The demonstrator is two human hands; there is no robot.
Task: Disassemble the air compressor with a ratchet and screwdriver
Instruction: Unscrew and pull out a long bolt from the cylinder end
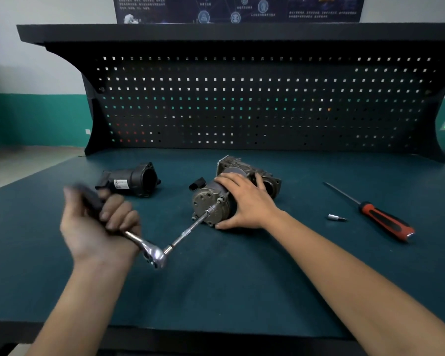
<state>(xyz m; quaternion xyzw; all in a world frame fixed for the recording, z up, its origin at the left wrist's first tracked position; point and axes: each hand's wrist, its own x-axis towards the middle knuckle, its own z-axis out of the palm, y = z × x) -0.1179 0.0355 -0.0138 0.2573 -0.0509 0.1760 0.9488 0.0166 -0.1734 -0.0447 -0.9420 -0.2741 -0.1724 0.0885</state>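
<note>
The air compressor [211, 201], a grey metal body, lies on its side at the middle of the green bench mat. My right hand [244, 201] grips its barrel from above, fingers spread and curled over it. My left hand [100, 224] grips the dark handle of the ratchet [154, 253]. The ratchet's long extension bar [190, 227] runs up and right to a bolt on the compressor's round end face. The left hand and handle are motion-blurred.
A detached black housing [131, 179] lies left of the compressor. A red-and-black screwdriver [380, 217] and a small socket bit [335, 217] lie on the mat at the right. A black pegboard [242, 104] stands behind the bench.
</note>
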